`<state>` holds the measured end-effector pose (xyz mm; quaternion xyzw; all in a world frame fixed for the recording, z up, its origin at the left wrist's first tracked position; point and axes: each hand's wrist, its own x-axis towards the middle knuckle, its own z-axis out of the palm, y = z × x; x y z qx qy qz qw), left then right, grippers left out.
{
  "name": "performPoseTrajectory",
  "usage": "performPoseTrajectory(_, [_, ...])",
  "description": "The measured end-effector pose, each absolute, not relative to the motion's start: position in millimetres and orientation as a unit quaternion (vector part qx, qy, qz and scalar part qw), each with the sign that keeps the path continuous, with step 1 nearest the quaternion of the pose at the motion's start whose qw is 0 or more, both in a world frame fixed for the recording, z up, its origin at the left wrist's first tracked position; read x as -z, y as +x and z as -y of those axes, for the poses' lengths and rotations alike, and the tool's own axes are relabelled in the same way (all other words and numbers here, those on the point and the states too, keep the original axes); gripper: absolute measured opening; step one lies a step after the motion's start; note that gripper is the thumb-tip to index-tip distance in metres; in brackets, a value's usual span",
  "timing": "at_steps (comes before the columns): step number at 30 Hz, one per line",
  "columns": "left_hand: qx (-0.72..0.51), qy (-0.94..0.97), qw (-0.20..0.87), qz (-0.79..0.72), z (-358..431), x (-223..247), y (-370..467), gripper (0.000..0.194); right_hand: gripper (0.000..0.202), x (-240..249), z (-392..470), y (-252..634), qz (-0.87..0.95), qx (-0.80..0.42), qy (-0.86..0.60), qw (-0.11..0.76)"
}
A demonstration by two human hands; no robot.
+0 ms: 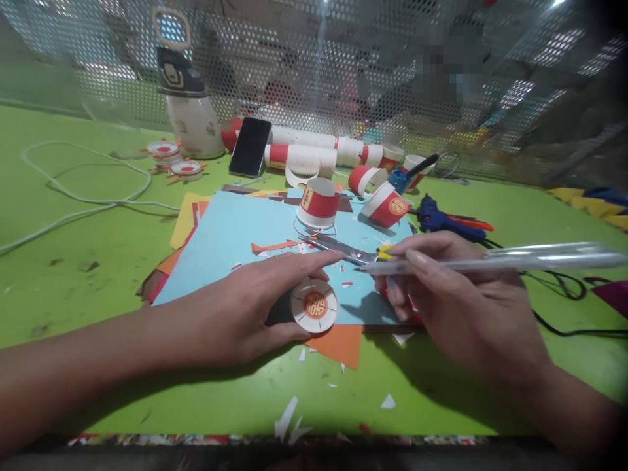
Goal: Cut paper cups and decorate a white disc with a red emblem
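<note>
My left hand point(255, 301) is closed around a round white paper disc point(314, 306) with an orange-red emblem and short dark lines running out to its rim. Thumb and fingers hold it at the edge, above light blue paper point(220, 242). My right hand point(451, 294) grips a clear pen point(510, 256), its tip pointing left above the paper. Between the hands, scissors point(350, 250) lie on the blue sheet, their handles partly hidden by my right hand. Just behind the blades stands an upside-down red and white paper cup point(318, 203).
Several cut cups, including a tilted one point(387, 204), lie behind, with a blue glue gun point(436, 219) at right. Farther back are a phone point(250, 147), a bottle point(191, 118), stacked cups point(314, 157) and small discs point(164, 152). A white cable point(98, 199) runs left; paper scraps point(287, 418) litter the front.
</note>
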<state>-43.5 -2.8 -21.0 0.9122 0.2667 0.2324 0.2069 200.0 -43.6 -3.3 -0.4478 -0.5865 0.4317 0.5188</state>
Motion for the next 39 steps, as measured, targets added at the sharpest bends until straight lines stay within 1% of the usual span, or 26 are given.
performPoseTrajectory(4, [-0.220,0.905,0.226,-0.286,1.1,21.6,-43.9,0.071,0.013,6.2,40.0,198.2,0.602,-0.381,-0.462,0.528])
performPoseTrajectory(10, [-0.232,0.900,0.237,-0.284,0.9,22.6,-43.5,0.074,0.017,12.6,38.2,200.3,0.649,-0.291,-0.538,0.453])
performPoseTrajectory(13, [-0.242,0.901,0.233,-0.276,1.4,21.1,-42.7,0.072,0.019,14.4,37.8,200.2,0.639,-0.304,-0.564,0.426])
performPoseTrajectory(22, [-0.252,0.897,0.219,-0.290,3.2,18.9,-41.9,0.070,0.024,12.0,42.1,194.8,0.651,-0.366,-0.515,0.421])
performPoseTrajectory(24, [-0.253,0.895,0.220,-0.296,4.8,19.1,-42.3,0.072,0.023,11.4,43.0,193.6,0.658,-0.359,-0.516,0.414])
performPoseTrajectory(28, [-0.276,0.895,0.211,-0.281,8.4,19.2,-42.6,0.074,0.016,11.3,43.4,192.9,0.700,-0.336,-0.514,0.365])
performPoseTrajectory(31, [-0.296,0.893,0.202,-0.271,10.7,19.4,-41.2,0.073,0.011,12.2,43.4,192.2,0.717,-0.365,-0.490,0.336])
performPoseTrajectory(35, [-0.299,0.894,0.193,-0.271,11.9,20.1,-38.7,0.075,0.009,12.5,42.4,189.2,0.702,-0.383,-0.495,0.339])
performPoseTrajectory(39, [-0.303,0.891,0.208,-0.267,11.8,21.9,-37.6,0.077,0.010,13.4,41.0,188.1,0.687,-0.406,-0.494,0.346])
